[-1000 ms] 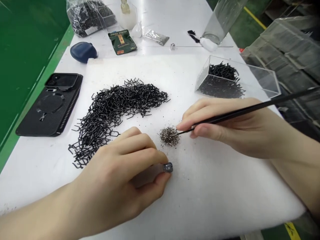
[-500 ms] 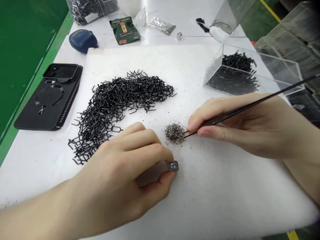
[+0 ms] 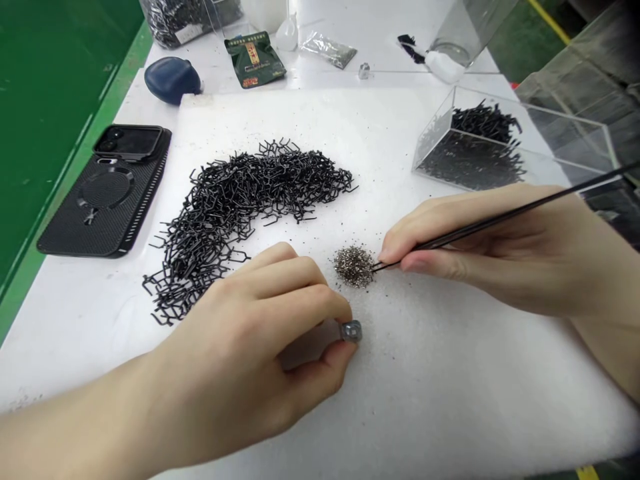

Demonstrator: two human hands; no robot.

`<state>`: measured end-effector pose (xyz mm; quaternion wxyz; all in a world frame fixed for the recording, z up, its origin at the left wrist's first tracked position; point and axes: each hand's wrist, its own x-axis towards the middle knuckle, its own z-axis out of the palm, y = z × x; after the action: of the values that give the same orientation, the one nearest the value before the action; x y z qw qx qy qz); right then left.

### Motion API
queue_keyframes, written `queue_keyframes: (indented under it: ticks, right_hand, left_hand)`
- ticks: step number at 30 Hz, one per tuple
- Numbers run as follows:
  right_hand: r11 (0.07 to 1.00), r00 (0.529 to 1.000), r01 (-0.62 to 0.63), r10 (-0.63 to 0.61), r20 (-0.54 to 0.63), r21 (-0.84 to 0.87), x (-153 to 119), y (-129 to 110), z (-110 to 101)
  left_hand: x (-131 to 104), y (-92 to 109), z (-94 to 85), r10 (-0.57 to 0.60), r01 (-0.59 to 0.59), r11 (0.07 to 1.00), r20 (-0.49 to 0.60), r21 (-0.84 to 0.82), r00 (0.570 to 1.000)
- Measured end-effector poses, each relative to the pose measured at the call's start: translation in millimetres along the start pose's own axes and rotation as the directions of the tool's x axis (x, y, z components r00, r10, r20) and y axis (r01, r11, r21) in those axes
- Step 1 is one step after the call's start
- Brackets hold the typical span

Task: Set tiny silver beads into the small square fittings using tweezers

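Observation:
Between thumb and index finger, my left hand (image 3: 265, 347) pinches a small grey metallic piece (image 3: 352, 331) with a rounded, shiny end; most of it is hidden by the fingers. My right hand (image 3: 505, 250) grips black tweezers (image 3: 480, 221), their tips at the right edge of a little heap of tiny shiny metal bits (image 3: 353, 265). Whether the tips hold a bit is too small to tell. Behind my left hand a curved pile of bent black pieces (image 3: 255, 190) lies on the white work mat (image 3: 450, 387).
A clear box (image 3: 560, 130) with black pieces stands behind my right hand. At left lies a phone in a black case (image 3: 103, 200), with a dark blue rounded object (image 3: 173, 79) beyond. Toward the back are a green packet (image 3: 255, 60), a clear bag (image 3: 329, 49) and a transparent container (image 3: 463, 33).
The tweezer tips have come closer together at the heap. My left hand keeps its pinch on the metallic piece. The whole view has shifted slightly, so everything appears a little further right.

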<state>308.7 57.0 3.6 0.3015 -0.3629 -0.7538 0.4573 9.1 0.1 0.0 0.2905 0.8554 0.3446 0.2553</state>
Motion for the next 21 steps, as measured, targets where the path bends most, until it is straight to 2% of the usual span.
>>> queue_keyframes:
  ticks: [9, 17, 21]
  right_hand:
    - [0.998, 0.998, -0.023, 0.026, -0.057, 0.052, -3.1, -5.2, -0.9]
    - [0.984, 0.992, -0.053, 0.033, 0.121, 0.170, -6.0, -11.8, 13.5]
    - [0.981, 0.989, -0.059, 0.032, 0.148, 0.186, -5.7, -10.8, 14.8]
  left_hand:
    - [-1.5, 3.7, -2.1, -0.033, 0.033, 0.999, -0.017, 0.042, 0.999]
    - [0.8, 5.4, -0.3, -0.031, 0.033, 0.999, -0.066, 0.025, 0.997]
    - [0.5, 6.9, -2.3, -0.026, 0.027, 1.000, -0.046, 0.014, 0.999]
